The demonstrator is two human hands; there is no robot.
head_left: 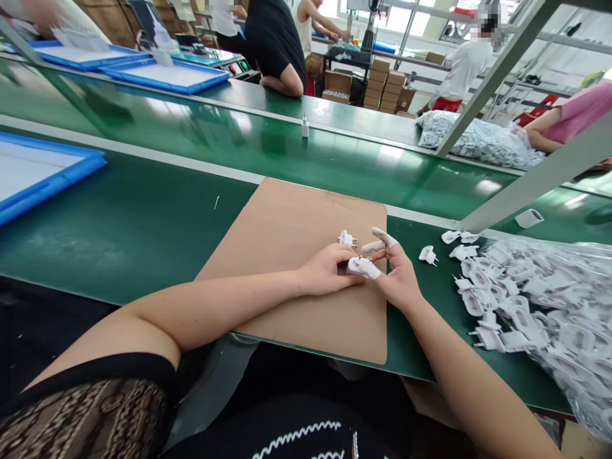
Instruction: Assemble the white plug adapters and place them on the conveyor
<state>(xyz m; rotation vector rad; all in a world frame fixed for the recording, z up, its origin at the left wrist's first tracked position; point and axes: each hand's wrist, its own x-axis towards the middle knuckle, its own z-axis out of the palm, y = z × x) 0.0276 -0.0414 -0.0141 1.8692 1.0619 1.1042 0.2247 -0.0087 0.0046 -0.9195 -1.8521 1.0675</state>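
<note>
Over the cardboard sheet (pixel 306 223), my left hand (pixel 322 271) grips a white two-pin plug piece (pixel 354 264) between thumb and fingers. My right hand (pixel 399 274) holds the same piece from the other side, its white-covered thumb pressed against it. White finger covers also wrap two of its fingers, which stretch out above the piece. Just beyond the hands, a second white plug piece (pixel 346 239) lies on the cardboard with its pins pointing right. Part of the held piece is hidden by my fingers.
A clear plastic bag (pixel 586 255) spills many white plug pieces (pixel 497 287) at right. One loose plug piece (pixel 428 255) lies nearer. A blue-rimmed tray (pixel 57 185) sits left. A slanted metal post (pixel 507 185) rises at right. A small white bottle (pixel 305 127) stands beyond. Co-workers are behind.
</note>
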